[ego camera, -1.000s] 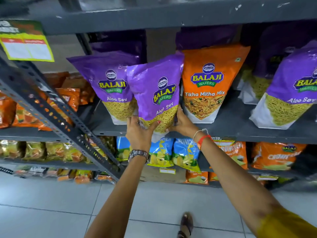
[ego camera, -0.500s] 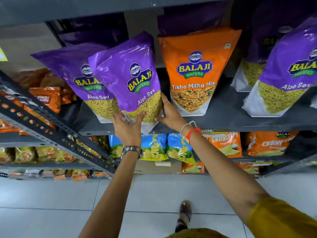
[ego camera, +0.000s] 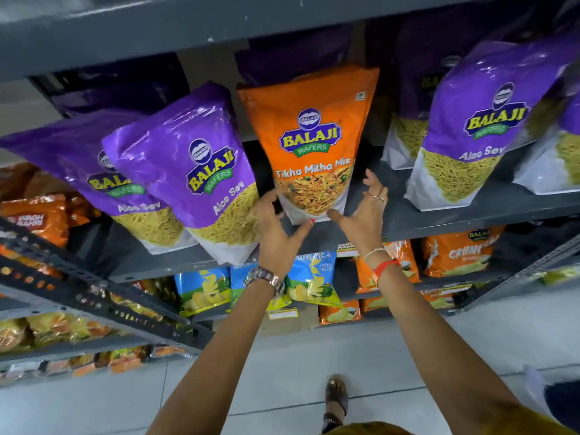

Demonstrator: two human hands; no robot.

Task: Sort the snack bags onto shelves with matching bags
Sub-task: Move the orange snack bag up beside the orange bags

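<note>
On the far left of the grey shelf (ego camera: pixel 455 222), a purple bag (ego camera: pixel 72 171) leans forward, and a second purple bag (ego camera: pixel 201 171) marked Aloo Sev leans just in front of it, partly covering it. Next comes the left hand (ego camera: pixel 277 227), with a watch (ego camera: pixel 266 279) on its wrist; its fingers are spread and curled against the lower left corner of the orange bag (ego camera: pixel 310 142), thumb near the bag's bottom edge. That orange bag, marked Tikha Mitha Mix, stands upright on the shelf between purple bags. The right hand (ego camera: pixel 365 211) is open, fingers splayed, just beside the bag's lower right corner; whether it touches cannot be told. Further right stands another purple bag (ego camera: pixel 470 127).
</note>
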